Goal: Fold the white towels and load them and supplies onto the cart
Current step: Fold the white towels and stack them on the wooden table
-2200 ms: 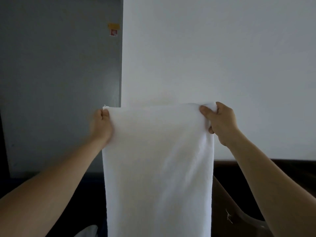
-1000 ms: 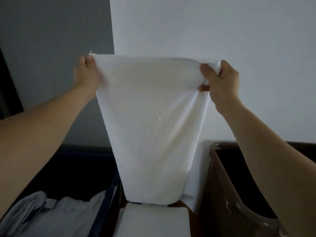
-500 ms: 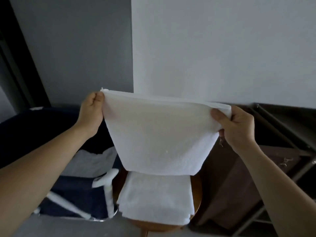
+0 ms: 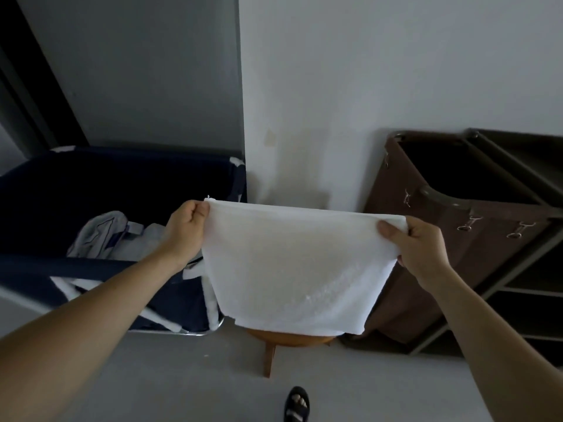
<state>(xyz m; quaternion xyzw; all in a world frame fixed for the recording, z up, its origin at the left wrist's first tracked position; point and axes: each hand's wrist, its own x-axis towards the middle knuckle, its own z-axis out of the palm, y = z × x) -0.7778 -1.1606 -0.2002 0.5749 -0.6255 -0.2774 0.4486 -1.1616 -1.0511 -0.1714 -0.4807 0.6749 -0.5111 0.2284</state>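
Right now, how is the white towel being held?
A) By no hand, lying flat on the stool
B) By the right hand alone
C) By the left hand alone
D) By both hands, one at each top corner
D: the left hand and the right hand each grip a top corner of the white towel, which hangs spread between them, the wooden stool showing under its lower edge.

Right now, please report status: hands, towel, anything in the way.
Left hand, right hand: each pinches a top corner. White towel hangs spread above wooden stool, seat hidden. No obstruction seen.
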